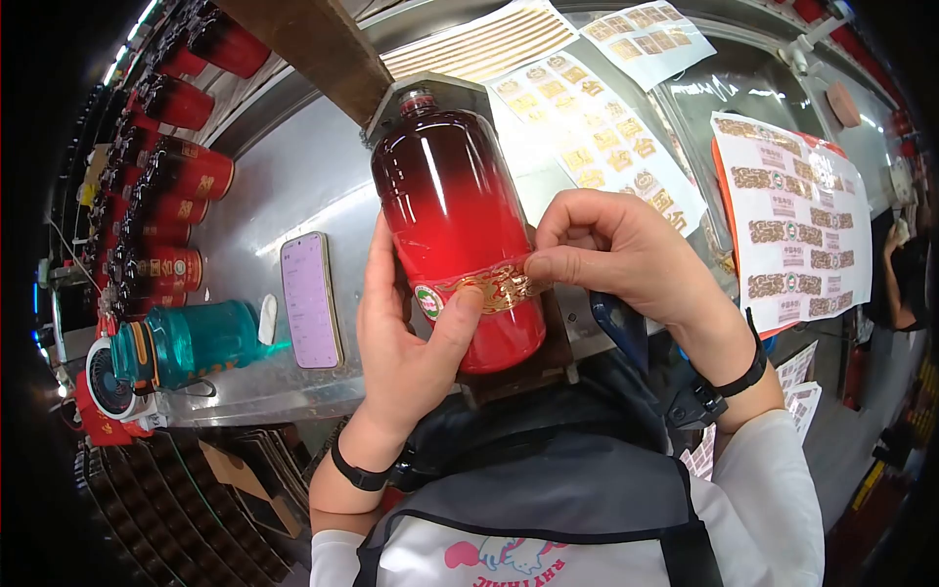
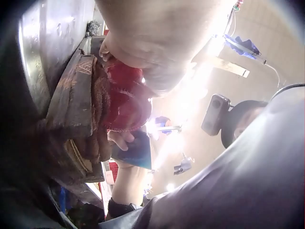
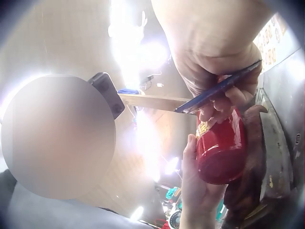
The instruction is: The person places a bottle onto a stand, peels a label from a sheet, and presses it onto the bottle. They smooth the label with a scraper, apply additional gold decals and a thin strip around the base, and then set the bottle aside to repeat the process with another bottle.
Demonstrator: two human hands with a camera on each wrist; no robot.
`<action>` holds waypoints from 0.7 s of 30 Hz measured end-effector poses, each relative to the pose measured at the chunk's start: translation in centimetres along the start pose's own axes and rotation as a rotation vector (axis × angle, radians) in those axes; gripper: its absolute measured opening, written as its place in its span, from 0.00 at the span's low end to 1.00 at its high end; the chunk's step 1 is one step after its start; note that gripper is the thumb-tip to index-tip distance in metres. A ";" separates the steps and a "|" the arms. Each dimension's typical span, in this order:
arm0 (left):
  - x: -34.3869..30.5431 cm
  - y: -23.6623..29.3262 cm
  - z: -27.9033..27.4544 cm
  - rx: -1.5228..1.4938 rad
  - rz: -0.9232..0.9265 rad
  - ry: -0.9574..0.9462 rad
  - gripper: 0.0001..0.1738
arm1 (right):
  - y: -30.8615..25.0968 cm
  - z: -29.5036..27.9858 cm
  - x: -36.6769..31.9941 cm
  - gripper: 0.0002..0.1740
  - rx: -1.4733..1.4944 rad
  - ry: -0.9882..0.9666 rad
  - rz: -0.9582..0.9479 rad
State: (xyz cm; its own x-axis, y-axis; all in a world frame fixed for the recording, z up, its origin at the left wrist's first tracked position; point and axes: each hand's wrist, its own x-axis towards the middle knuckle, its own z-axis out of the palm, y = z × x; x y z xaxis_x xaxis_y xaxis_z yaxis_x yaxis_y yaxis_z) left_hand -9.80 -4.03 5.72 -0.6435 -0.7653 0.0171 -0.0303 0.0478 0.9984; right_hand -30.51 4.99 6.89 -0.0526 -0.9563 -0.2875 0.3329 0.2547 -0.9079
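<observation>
A red bottle [image 1: 445, 205] with a dark top lies tilted on a brown support. The left hand [image 1: 406, 342] grips its side, thumb on a gold label strip [image 1: 499, 291] with a green and white round emblem. At the strip's other end, the right hand [image 1: 626, 249] pinches the label edge between thumb and index finger. A dark blue flat piece [image 1: 618, 328] is tucked in the right hand's curled fingers; the right wrist view shows this blue piece [image 3: 219, 88] crossing the palm above the bottle [image 3: 221, 152]. In the left wrist view the bottle's base [image 2: 126, 105] is partly hidden.
Left of the bottle are a phone [image 1: 311, 298], a teal water bottle [image 1: 201, 342] and several red bottles [image 1: 186, 171]. Sheets of gold stickers [image 1: 597, 127] lie behind, and another label sheet [image 1: 797, 220] is at the right. A brown post [image 1: 313, 49] stands behind the bottle.
</observation>
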 end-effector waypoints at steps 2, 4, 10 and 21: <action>0.0 0.0 0.1 -0.012 -0.004 0.014 0.45 | -0.2 -0.1 -0.1 0.08 -0.006 -0.012 -0.009; -0.1 0.0 0.1 -0.007 -0.012 0.014 0.45 | 0.0 0.0 0.0 0.08 -0.009 -0.006 -0.010; -0.2 0.1 0.3 -0.003 -0.029 0.031 0.45 | 0.2 -0.1 0.1 0.07 0.005 -0.008 -0.016; -0.3 0.2 0.3 -0.072 -0.039 0.026 0.45 | -2.2 0.7 -1.8 0.08 -0.067 0.009 -0.054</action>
State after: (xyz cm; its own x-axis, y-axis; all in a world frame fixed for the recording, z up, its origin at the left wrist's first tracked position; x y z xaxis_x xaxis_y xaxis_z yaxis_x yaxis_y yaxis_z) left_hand -9.82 -3.57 5.85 -0.6224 -0.7824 -0.0210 0.0009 -0.0275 0.9996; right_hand -30.46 6.02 9.58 -0.0774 -0.9677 -0.2398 0.2653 0.2118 -0.9406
